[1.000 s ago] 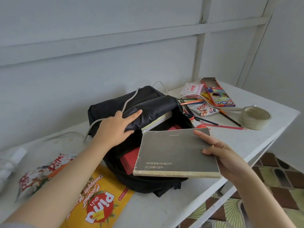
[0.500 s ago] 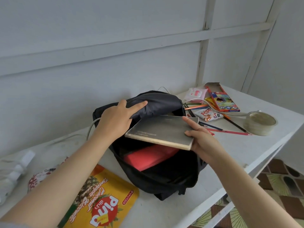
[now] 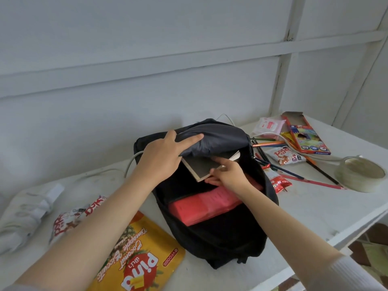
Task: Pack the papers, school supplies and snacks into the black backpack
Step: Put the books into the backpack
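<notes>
The black backpack (image 3: 212, 238) lies open on the white table (image 3: 304, 208). My left hand (image 3: 162, 156) holds its top flap up. A grey notebook (image 3: 200, 168) is most of the way inside, under the flap, with one corner showing; my right hand (image 3: 227, 177) grips that corner. A red book (image 3: 201, 206) lies inside the bag below. A yellow biscuit bag (image 3: 136, 263) and a red-and-white snack packet (image 3: 71, 219) lie left of the backpack.
At the right lie colored pencils (image 3: 294, 179), a pencil box (image 3: 304, 135), a pink tissue pack (image 3: 267, 126), two small snack packets (image 3: 286, 156), (image 3: 277, 181) and a tape roll (image 3: 359, 172). A white bundle (image 3: 25, 211) is at far left. The table edge runs close on the right.
My right hand has pushed the grey notebook from above the opening deep into the backpack under the flap. My left hand keeps holding the flap up.
</notes>
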A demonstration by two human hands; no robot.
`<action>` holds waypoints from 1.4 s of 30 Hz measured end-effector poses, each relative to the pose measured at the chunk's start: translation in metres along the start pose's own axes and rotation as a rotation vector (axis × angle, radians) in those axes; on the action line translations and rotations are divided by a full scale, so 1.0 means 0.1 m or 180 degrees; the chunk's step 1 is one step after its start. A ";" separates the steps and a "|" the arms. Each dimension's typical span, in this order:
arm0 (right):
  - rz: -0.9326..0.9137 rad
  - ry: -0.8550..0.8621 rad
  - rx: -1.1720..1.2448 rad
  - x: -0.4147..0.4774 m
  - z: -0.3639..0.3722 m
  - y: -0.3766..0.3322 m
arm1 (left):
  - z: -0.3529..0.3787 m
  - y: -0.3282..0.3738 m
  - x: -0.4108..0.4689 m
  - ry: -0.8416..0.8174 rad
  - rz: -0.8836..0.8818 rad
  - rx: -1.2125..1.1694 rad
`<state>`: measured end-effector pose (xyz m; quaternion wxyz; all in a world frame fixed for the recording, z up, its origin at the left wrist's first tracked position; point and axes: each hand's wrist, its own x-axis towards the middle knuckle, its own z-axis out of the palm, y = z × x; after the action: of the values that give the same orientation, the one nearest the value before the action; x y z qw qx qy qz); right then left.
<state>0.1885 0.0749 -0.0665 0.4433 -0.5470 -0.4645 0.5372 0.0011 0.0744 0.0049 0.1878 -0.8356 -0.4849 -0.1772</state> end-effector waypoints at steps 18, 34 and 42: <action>-0.2716 0.1001 -0.4042 0.19 0.05 0.27 | 0.03 -0.03 0.05 0.0082 -0.0065 -0.0080; -0.2302 0.0906 -0.4370 0.33 0.03 0.24 | -0.01 -0.04 0.01 0.0152 -0.0052 -0.0040; -0.2186 0.1086 -0.4201 0.34 0.14 0.26 | 0.00 -0.04 -0.03 0.0113 -0.0046 -0.0069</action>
<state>0.1747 0.1040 -0.0986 0.2322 -0.5988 -0.7583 -0.1118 -0.0038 0.0738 0.0041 0.1860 -0.8308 -0.4855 -0.1985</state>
